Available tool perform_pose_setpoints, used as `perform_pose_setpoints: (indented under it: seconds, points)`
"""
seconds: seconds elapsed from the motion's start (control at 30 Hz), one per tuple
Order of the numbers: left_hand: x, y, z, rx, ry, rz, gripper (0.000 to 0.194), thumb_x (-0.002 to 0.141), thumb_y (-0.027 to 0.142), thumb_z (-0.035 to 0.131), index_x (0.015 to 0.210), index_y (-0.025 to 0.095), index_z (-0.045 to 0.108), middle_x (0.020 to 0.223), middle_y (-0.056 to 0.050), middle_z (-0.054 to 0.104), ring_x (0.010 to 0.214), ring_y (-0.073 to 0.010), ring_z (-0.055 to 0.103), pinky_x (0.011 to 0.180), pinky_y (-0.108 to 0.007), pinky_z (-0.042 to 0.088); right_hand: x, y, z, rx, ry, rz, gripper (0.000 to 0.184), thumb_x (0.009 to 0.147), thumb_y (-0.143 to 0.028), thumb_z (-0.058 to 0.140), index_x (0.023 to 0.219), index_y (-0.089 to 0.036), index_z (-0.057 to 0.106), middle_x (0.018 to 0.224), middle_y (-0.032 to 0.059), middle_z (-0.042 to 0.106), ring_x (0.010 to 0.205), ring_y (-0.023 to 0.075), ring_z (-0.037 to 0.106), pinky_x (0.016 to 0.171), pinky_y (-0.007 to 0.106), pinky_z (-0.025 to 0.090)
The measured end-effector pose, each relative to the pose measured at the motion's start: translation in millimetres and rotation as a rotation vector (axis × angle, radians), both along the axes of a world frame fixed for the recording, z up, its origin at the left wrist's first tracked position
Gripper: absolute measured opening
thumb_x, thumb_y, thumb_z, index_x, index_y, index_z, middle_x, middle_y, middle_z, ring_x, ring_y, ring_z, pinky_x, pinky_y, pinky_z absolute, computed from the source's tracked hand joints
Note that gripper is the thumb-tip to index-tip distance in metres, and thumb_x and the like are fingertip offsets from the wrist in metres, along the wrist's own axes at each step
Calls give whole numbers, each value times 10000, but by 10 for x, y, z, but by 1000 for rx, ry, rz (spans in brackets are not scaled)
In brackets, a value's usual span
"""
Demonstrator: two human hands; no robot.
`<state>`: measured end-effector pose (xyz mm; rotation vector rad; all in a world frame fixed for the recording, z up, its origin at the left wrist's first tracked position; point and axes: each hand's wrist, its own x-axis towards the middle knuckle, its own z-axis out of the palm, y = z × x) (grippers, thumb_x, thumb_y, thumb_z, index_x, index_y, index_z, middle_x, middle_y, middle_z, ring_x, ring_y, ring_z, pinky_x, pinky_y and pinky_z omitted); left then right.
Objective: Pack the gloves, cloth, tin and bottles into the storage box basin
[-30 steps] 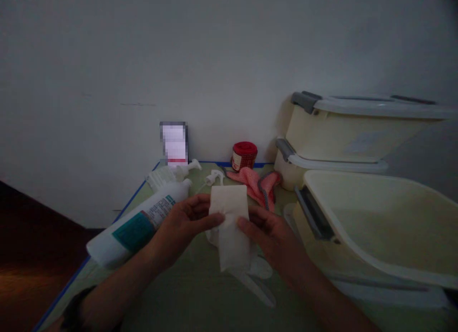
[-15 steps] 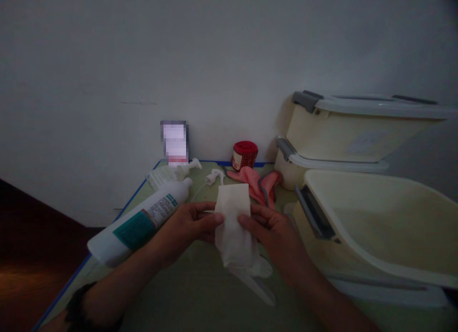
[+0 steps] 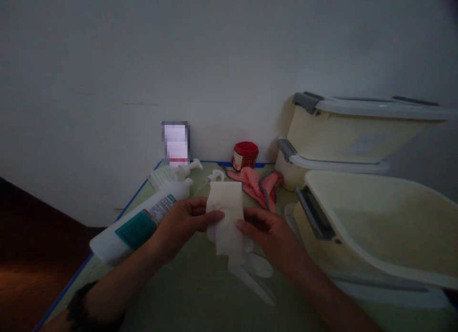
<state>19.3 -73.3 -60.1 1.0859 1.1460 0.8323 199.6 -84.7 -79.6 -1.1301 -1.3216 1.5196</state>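
Observation:
Both my hands hold a folded white paper tissue [image 3: 226, 212] upright over the green table [image 3: 186, 294]. My left hand [image 3: 186, 222] pinches its left edge between thumb and fingers. On the tissue's right edge my right hand [image 3: 270, 234] pinches too. Under the tissue lies a pale, thin glove-like thing [image 3: 255, 274] flat on the table. A large white bottle with a teal label [image 3: 143, 220] lies on its side just left of my left hand.
Cream plastic bins with grey latches [image 3: 343, 131] are stacked at the right, an open one [image 3: 379, 222] nearest. A pink cloth [image 3: 255, 184], a red roll [image 3: 245, 155], a white spray head [image 3: 214, 175] and a small pump bottle [image 3: 171, 173] sit by the wall [image 3: 143, 74].
The tissue has shifted slightly left and a bit lower between my hands. Its hanging lower part looks shorter and more gathered than a second ago. Both hands keep their pinch.

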Motion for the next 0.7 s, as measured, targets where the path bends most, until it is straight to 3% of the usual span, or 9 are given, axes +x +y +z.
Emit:
perform_pose_setpoints:
  seconds: [0.2, 0.43, 0.7]
  points:
    - [6, -8, -11, 33, -2, -20, 211, 704, 268, 677, 876, 150, 651, 757, -16, 714, 653, -140, 652, 586, -216, 500, 2, 12, -18, -36, 28, -52, 189, 668, -241, 672, 850, -190, 657, 850, 14, 702, 808, 157, 644, 743, 290, 499]
    - [11, -9, 5, 95, 73, 3, 258, 690, 264, 684, 913, 149, 622, 888, -50, 718, 769, -181, 668, 672, -257, 528, 12, -1, -16, -121, 80, -127, 285, 641, -246, 691, 908, -185, 613, 795, 18, 698, 775, 173, 650, 699, 309, 509]
    - [22, -26, 20, 112, 45, -25, 315, 690, 286, 684, 978, 164, 653, 906, -57, 717, 768, -207, 667, 678, -287, 529, -24, -28, -20, -101, 174, -123, 325, 636, -209, 688, 945, -208, 589, 1037, 42, 653, 1024, 203, 582, 784, 319, 497]
